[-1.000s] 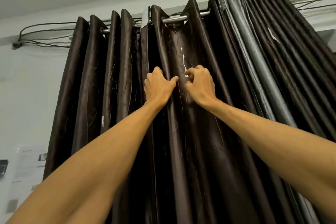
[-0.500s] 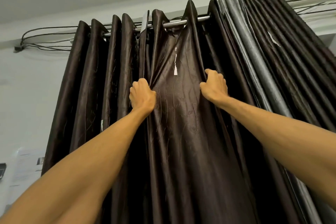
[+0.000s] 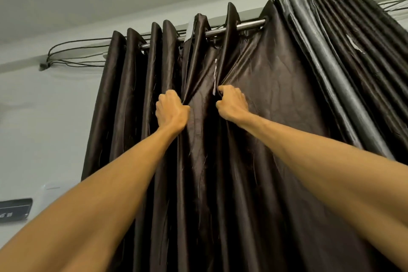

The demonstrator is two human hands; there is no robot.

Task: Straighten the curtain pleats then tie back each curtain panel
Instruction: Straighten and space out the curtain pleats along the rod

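Both hands are clenched on the dark curtain at frame centre. I have the left hand gripping one fold and the right hand apparently pinching the next, fingertips hidden, probably to square the pleat between them below the rod.

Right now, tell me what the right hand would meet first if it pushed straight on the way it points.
The dark curtain: the right hand grips its fabric, beside the white strip, so it would press straight into that cloth. What lies behind is hidden.
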